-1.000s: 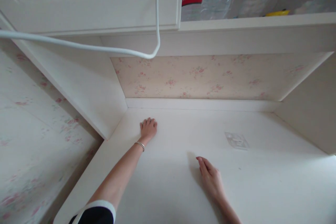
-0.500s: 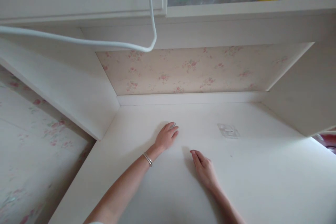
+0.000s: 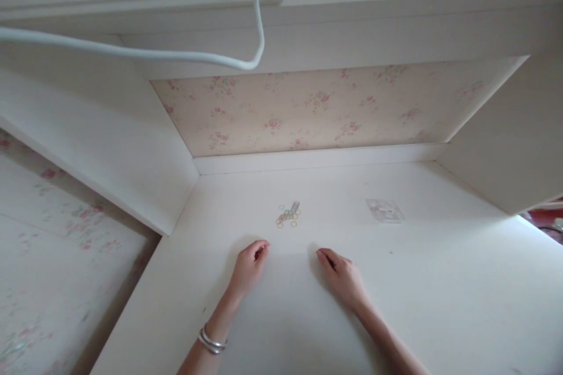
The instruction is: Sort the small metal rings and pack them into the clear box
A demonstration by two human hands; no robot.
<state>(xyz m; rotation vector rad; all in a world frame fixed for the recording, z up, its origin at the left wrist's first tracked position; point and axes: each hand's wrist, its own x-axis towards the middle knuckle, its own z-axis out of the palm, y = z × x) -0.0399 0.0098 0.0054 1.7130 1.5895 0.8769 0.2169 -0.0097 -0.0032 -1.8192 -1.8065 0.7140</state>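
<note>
A small heap of thin coloured rings (image 3: 288, 215) lies on the white desk top (image 3: 440, 293), a little beyond both hands. My left hand (image 3: 247, 266) rests on the desk below and left of the heap, fingers loosely curled, holding nothing; a silver bracelet (image 3: 212, 341) circles its wrist. My right hand (image 3: 342, 276) lies palm down on the desk to the right, fingers together and lightly bent, also holding nothing. Neither hand touches the rings.
A small clear plastic bag (image 3: 384, 210) lies flat at the right of the heap. Floral wallpaper (image 3: 308, 111) backs the alcove, with white side panels at left and right. A white cable (image 3: 185, 57) hangs overhead below a shelf of bottles.
My left hand slid from the back left corner toward the middle, left the rings on the desk and drew back toward me. The right hand hardly moved.
</note>
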